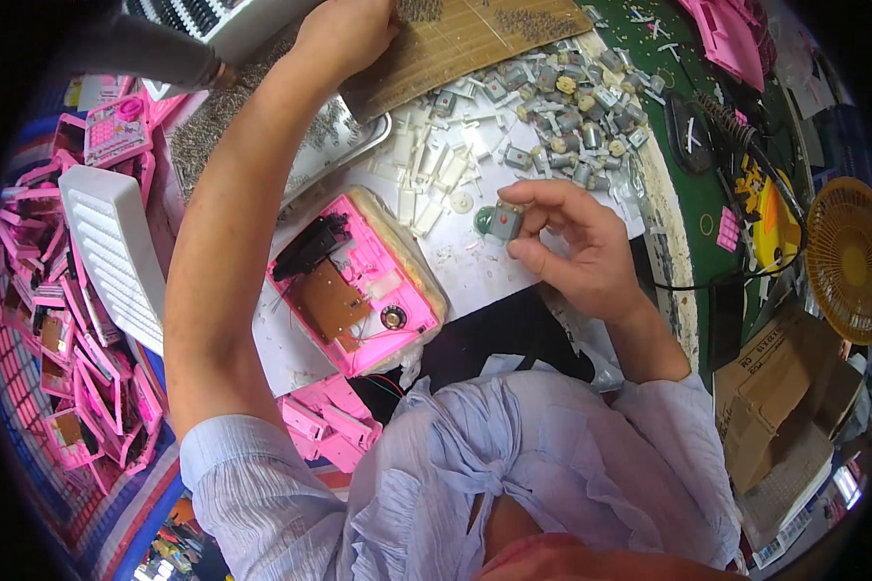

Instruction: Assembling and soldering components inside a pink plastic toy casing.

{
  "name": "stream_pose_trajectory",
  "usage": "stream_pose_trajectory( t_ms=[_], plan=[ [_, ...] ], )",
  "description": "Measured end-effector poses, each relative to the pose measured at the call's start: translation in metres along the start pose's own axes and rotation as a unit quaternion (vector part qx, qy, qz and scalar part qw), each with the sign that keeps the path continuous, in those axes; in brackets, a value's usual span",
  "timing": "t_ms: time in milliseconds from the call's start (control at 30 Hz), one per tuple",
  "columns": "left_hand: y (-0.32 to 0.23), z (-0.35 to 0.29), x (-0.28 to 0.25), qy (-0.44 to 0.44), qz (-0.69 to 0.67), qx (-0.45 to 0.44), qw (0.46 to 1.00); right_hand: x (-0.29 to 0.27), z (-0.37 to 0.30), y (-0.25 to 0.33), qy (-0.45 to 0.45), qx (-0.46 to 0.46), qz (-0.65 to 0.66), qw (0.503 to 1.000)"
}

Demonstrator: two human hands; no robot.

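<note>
My right hand (581, 242) pinches a small grey motor unit (505, 221) with a red dot, between thumb and fingertips. A round green piece (482, 221) shows at its left side; I cannot tell whether it is attached. Far forward, my left hand (347, 37) is closed at the edge of a brown cardboard sheet (436, 53) strewn with small screws; its fingertips are hidden. Between my arms, an open pink plastic housing (412, 300) rests on a tan pad (370, 205). Inside are a brown circuit board (329, 298), a black part and a round black-and-gold piece.
Several grey motor units (567, 126) are heaped behind my right hand, with white plastic parts (446, 174) beside them. A metal tray (358, 140) lies under my left forearm. Pink housings (77, 358) pile up at left, near a white ridged tray (116, 242). A dark cylindrical tool (155, 53) juts in.
</note>
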State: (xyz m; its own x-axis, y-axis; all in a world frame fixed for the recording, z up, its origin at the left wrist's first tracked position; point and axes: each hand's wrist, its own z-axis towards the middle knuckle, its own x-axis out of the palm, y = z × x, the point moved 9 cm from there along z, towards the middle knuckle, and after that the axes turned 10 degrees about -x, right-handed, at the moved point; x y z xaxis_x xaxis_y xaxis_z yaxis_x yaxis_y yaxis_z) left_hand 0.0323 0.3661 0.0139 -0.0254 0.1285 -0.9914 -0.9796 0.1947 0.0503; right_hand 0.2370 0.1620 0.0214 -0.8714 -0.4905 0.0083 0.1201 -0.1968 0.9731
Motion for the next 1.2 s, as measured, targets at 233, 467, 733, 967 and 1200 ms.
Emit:
stream_pose_trajectory(
  t_ms=[233, 467, 733, 967, 1200],
  plan=[
    [0.000, -0.004, -0.015, -0.089, -0.079, -0.028, 0.992, -0.005, -0.001, 0.005, -0.020, -0.009, -0.025, 0.999],
    [-0.040, -0.108, -0.108, -0.061, -0.346, -0.032, 0.936, -0.013, 0.005, -0.014, 0.096, 0.062, -0.295, 0.949],
    [-0.024, -0.196, -0.063, 0.045, -0.525, -0.135, 0.839, 0.012, 0.018, -0.030, 0.201, 0.008, -0.406, 0.892],
    [-0.029, -0.221, -0.034, 0.110, -0.700, -0.221, 0.671, 0.037, 0.022, -0.030, 0.278, -0.068, -0.484, 0.827],
    [-0.030, -0.262, -0.021, 0.057, -0.870, -0.249, 0.422, 0.022, 0.016, -0.015, 0.005, 0.142, 0.076, 0.987]
  ],
)
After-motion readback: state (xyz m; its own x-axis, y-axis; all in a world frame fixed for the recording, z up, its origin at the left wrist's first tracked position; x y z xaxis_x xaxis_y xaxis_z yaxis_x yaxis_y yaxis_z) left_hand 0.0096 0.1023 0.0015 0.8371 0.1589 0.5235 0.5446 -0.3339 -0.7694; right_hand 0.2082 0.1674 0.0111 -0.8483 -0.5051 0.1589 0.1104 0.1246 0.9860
